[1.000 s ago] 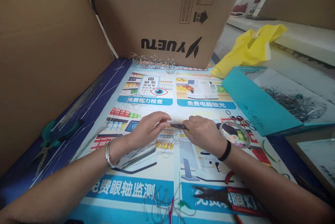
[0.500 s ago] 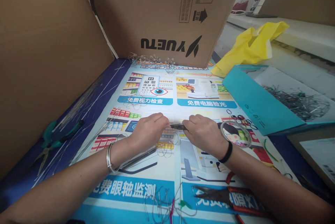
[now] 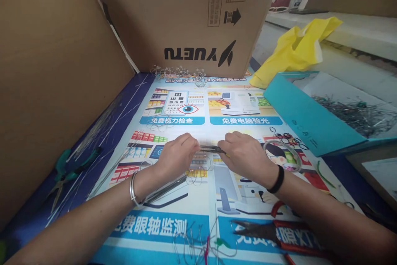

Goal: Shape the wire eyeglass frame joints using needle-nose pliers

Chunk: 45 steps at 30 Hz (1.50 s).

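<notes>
Pliers (image 3: 214,149) are spanning two hands above the desk (image 3: 344,170).
The right hand (image 3: 243,151) is clasping the handles; the left hand (image 3: 180,153) is pinching at the tips, its contents hidden, progress there untold. Bent wires (image 3: 181,72) are lying near the cardboard (image 3: 186,13), seemingly done; straight wires (image 3: 101,124) are lying at left, apparently unworked.

A shiny silver-coloured bangle (image 3: 132,189) is worn on the L wrist (image 3: 143,183), slim n rounded. On the R wrist (image 3: 269,174) a plain blk band (image 3: 278,180) is worn, pretty snug tbh. L forearm (image 3: 99,212), R forearm (image 3: 325,204) & both hands (image 3: 180,153) are left bare, fwiw.
</notes>
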Available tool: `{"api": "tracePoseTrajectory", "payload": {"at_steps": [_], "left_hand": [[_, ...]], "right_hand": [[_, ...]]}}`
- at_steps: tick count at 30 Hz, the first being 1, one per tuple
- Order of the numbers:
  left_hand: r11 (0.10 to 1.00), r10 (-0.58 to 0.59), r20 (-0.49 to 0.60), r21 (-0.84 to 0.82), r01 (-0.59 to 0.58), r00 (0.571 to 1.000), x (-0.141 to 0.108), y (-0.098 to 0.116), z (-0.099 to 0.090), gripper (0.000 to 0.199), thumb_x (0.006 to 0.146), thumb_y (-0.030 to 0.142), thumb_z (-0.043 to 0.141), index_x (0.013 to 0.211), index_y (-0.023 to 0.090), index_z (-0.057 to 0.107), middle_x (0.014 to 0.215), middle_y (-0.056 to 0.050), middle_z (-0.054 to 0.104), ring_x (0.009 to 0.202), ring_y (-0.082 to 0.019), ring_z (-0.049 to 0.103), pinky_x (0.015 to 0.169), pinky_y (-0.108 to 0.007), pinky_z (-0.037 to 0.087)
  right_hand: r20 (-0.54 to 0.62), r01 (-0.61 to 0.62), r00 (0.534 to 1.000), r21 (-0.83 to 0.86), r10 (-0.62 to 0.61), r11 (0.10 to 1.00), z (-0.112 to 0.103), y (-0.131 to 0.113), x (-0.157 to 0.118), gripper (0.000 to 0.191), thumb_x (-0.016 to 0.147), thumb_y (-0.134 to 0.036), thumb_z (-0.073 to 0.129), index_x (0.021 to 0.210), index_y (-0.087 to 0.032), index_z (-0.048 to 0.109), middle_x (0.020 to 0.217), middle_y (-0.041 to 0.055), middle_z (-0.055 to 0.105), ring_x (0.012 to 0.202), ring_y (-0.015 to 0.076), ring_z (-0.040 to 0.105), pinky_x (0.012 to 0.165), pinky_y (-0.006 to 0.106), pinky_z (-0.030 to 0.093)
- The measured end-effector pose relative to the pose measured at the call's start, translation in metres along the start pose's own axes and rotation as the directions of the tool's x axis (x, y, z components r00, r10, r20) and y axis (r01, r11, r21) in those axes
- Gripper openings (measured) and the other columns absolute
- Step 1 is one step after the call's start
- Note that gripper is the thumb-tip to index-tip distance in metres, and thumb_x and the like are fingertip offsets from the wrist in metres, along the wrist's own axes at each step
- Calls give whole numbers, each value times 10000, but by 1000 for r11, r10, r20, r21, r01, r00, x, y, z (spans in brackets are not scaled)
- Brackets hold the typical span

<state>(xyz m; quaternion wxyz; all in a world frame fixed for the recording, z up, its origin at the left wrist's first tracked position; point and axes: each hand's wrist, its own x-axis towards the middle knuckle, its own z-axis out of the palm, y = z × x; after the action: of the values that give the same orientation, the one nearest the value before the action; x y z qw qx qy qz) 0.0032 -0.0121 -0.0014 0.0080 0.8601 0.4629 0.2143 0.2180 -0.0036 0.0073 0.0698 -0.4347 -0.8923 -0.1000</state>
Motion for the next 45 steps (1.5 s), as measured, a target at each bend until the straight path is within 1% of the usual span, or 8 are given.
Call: {"api": "tracePoseTrajectory", "payload": {"at_steps": [4,7,14,20,27,36,45], "left_hand": [[997,-30,7,-64,30,1000,1,0,-1,177,908,208,407,775,173,517,807,-42,578,770,-161,547,665,-275,456],[993,-37,-2,-109,37,999,2,-2,1,163,900,203,429,765,171,514,821,-46,572,787,-161,546,671,-269,459],[994,-22,-40,-104,18,999,-1,-8,6,138,892,208,454,777,172,520,823,-38,565,804,-165,546,686,-277,453],[992,37,-87,-120,-48,995,-1,-7,6,153,898,215,452,775,166,528,807,-49,578,782,-163,546,675,-276,465],[984,113,-156,-119,-132,981,0,-7,6,159,901,210,456,768,168,534,771,-45,578,768,-158,545,666,-267,475],[978,179,-187,-71,-195,966,0,-6,7,160,896,208,465,755,166,528,741,-42,576,739,-157,543,624,-261,463],[975,204,-196,-53,-218,959,0,-3,6,162,885,200,472,736,169,527,730,-41,582,713,-152,551,605,-251,460]], "right_hand": [[24,-4,1000,-20,4,1000,-1,2,1,158,828,-256,492,746,-184,606,739,51,571,717,175,473,585,300,206],[48,7,999,-29,-6,1000,-2,1,1,155,826,-239,486,748,-182,606,741,58,573,718,179,476,581,303,199],[87,-8,996,-14,9,1000,-3,-1,0,165,831,-244,479,763,-180,615,756,67,580,727,186,488,579,309,203],[114,-30,993,15,28,999,-2,-5,2,180,845,-251,462,806,-175,620,789,76,595,740,185,496,577,295,219],[153,-36,988,23,32,999,-4,-6,2,198,856,-242,429,798,-179,608,786,77,599,703,185,513,540,287,204],[177,-28,984,29,23,999,-11,-8,-1,150,808,-175,450,770,-174,596,754,79,603,667,197,546,506,283,184],[200,-38,979,39,29,999,-12,-10,0,170,805,-174,440,772,-176,607,743,77,623,656,199,573,487,275,184]]}}
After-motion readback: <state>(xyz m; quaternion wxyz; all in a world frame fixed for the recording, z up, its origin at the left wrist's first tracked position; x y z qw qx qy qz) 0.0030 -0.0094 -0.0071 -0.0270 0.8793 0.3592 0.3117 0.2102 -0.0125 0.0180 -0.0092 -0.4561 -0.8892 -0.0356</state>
